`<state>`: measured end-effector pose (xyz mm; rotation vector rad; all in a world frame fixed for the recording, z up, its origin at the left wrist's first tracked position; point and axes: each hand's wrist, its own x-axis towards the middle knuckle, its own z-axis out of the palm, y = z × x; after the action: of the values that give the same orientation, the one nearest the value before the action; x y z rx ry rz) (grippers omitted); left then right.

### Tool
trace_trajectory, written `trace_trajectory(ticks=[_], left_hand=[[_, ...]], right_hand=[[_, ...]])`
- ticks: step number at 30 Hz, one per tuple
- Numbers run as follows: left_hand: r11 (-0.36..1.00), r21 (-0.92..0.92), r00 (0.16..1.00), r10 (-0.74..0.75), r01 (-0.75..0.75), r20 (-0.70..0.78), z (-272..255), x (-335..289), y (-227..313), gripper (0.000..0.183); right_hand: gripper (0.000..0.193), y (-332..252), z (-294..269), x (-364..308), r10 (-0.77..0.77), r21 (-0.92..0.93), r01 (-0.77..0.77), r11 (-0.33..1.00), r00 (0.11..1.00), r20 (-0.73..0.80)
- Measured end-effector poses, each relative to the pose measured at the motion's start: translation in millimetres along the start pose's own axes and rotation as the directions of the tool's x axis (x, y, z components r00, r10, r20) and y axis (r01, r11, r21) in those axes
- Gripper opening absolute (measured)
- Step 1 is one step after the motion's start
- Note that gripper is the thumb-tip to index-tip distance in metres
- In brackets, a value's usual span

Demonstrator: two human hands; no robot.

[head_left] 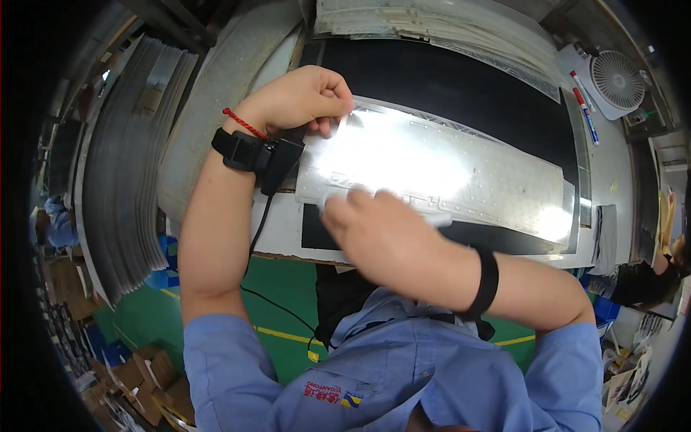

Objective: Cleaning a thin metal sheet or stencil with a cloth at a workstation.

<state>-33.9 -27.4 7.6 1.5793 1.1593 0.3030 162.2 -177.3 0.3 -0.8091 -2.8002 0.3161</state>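
Note:
A shiny, see-through plastic sheet with rows of small dots lies on a black mat, bright with glare. At its far left corner is my left hand, fingers curled and thumb and forefinger pinched at the sheet's edge. My right hand is closed over the sheet's near left edge, smeared by motion. A white pen-shaped tool sticks out from beneath that hand; its working end is blurred.
Behind the black mat lies a stack of clear sheets. A white fan and several markers are at the right. Tall stacked grey sheets stand left. A black cable hangs from my left wrist.

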Motion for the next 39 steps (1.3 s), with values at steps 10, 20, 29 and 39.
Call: trace_trajectory(ticks=[10,20,29,39], left_hand=[[0.998,-0.056,0.992,-0.017,0.024,0.126,-11,-4,1,0.021],[0.964,-0.123,0.969,0.243,-0.238,0.032,-11,-1,-1,0.021],[0.864,-0.197,0.885,0.44,-0.463,-0.152,-15,12,-17,0.009],[0.969,-0.225,0.994,0.092,-0.102,-0.054,-1,5,-7,0.046]], right_hand=[[0.023,-19,5,-48,-0.039,0.139,0.056,0.989,0.991,-0.125],[0.052,18,-4,-98,0.212,0.207,-0.168,0.964,0.955,-0.21],[0.054,12,4,-109,0.236,0.335,-0.131,0.933,0.925,-0.296],[0.046,15,-53,-111,0.422,0.138,-0.4,0.906,0.877,-0.232]])
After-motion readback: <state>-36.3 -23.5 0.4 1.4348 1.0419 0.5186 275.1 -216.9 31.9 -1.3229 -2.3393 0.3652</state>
